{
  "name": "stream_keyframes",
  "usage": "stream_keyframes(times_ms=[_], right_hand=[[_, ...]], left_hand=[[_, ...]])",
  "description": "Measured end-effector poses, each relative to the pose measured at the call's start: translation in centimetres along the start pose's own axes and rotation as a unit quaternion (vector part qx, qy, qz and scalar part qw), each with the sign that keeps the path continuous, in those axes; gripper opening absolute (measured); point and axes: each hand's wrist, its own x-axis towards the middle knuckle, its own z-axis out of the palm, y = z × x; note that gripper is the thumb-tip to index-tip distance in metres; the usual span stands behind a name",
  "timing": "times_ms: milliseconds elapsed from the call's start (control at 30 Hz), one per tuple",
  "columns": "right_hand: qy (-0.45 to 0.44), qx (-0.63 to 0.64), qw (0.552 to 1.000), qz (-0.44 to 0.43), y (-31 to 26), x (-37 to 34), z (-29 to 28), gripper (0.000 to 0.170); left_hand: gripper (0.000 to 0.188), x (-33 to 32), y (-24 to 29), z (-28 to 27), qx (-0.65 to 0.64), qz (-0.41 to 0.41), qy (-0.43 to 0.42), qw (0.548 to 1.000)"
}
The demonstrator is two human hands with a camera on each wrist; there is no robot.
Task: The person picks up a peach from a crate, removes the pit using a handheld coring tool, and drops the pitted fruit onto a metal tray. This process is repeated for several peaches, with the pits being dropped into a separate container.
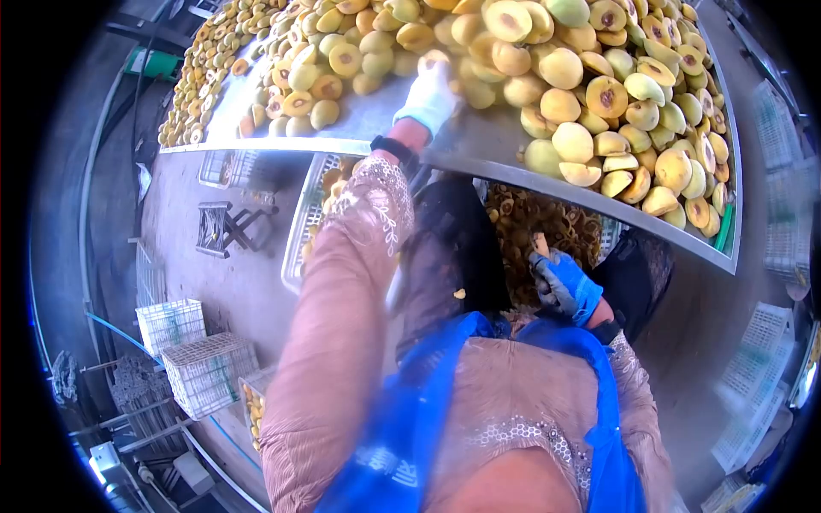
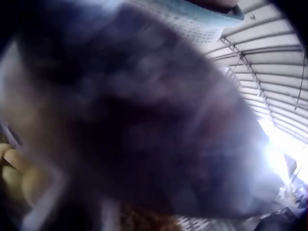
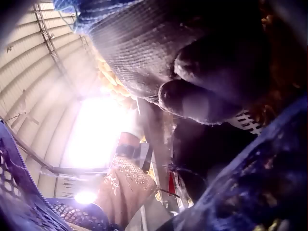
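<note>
Yellow fruit halves (image 1: 560,68) fill the head view's top, many likely unworked; left hand (image 1: 428,96) among them, grip unclear. Mid-right, right hand (image 1: 566,286) grips a tan object (image 1: 539,244); brown scraps (image 1: 569,221) suggest some done. Left wrist: blur. Right wrist: curled fingers (image 3: 187,98).

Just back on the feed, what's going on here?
A person's white-gloved left hand is at a heap of yellow fruit, much of it halved, on a metal table; blur hides whether it grips one. The right hand, in a blue-and-grey glove, holds a small tan object near brownish pieces below.
</note>
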Motion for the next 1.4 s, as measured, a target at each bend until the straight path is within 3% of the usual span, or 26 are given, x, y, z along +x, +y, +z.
stream_keyframes(times_ms=[67,100,167,267,367,400,500,633,733,833,933,1033,1133,1200,1233,1333,1400], right_hand=[[-0.001,0.003,1.000,-0.013,-0.8,-0.5,0.2,0.023],[-0.020,-0.005,0.999,-0.041,-1.7,-1.0,0.3,0.023],[-0.058,-0.010,0.994,-0.091,-3.2,-2.7,1.4,0.025],[-0.106,0.001,0.983,-0.152,-5.6,-4.4,4.1,0.029],[-0.099,-0.073,0.971,-0.205,-6.9,-5.5,6.7,0.029],[-0.093,-0.089,0.968,-0.217,-6.8,-5.7,7.1,0.028],[-0.084,-0.100,0.964,-0.230,-6.5,-6.3,7.9,0.028],[-0.073,-0.073,0.974,-0.203,-5.9,-6.9,8.5,0.027],[-0.077,-0.032,0.982,-0.169,-5.8,-7.5,9.4,0.026],[-0.089,-0.030,0.983,-0.159,-5.4,-7.7,9.2,0.022],[-0.096,-0.044,0.979,-0.177,-4.9,-7.6,9.3,0.022],[-0.128,-0.054,0.974,-0.177,-4.3,-7.3,8.8,0.022],[-0.306,0.069,0.944,-0.101,-3.5,-5.9,6.5,0.021],[-0.357,0.120,0.924,-0.067,-3.2,-5.5,6.3,0.021],[-0.333,0.107,0.934,-0.070,-3.1,-5.5,6.8,0.023],[-0.253,0.245,0.936,-0.007,-2.0,-5.0,7.2,0.028],[-0.352,0.334,0.872,0.064,-2.0,-4.1,7.0,0.027]], left_hand=[[0.060,-1.2,0.7,-1.4,-0.071,-0.051,-0.041,0.995],[0.054,-2.7,1.4,-2.2,-0.280,-0.100,-0.007,0.955],[0.042,-6.0,3.5,-4.9,-0.487,-0.134,-0.003,0.863],[0.037,-10.3,4.0,-5.7,-0.619,-0.055,-0.037,0.782],[0.033,-14.5,6.2,-5.2,-0.652,-0.008,-0.046,0.757],[0.032,-16.5,8.1,-5.8,-0.477,0.049,0.011,0.877],[0.034,-18.4,9.2,-4.3,-0.469,0.079,0.055,0.878],[0.022,-19.7,9.3,-3.2,-0.498,0.092,0.055,0.861],[0.038,-20.5,10.7,-3.5,-0.637,-0.027,0.019,0.770],[0.054,-21.2,12.1,-3.9,-0.651,-0.080,0.041,0.753],[0.059,-21.7,12.4,-3.9,-0.592,-0.103,0.049,0.798],[0.063,-22.2,12.4,-3.8,-0.595,-0.093,0.036,0.798],[0.057,-22.2,12.1,-3.6,-0.633,-0.079,0.006,0.770],[0.062,-22.2,12.0,-3.4,-0.637,-0.056,0.000,0.769],[0.064,-22.2,11.9,-3.4,-0.639,-0.045,-0.001,0.768],[0.067,-22.3,11.6,-3.2,-0.629,-0.022,-0.024,0.777],[0.066,-22.1,11.6,-2.4,-0.689,-0.094,-0.018,0.719]])
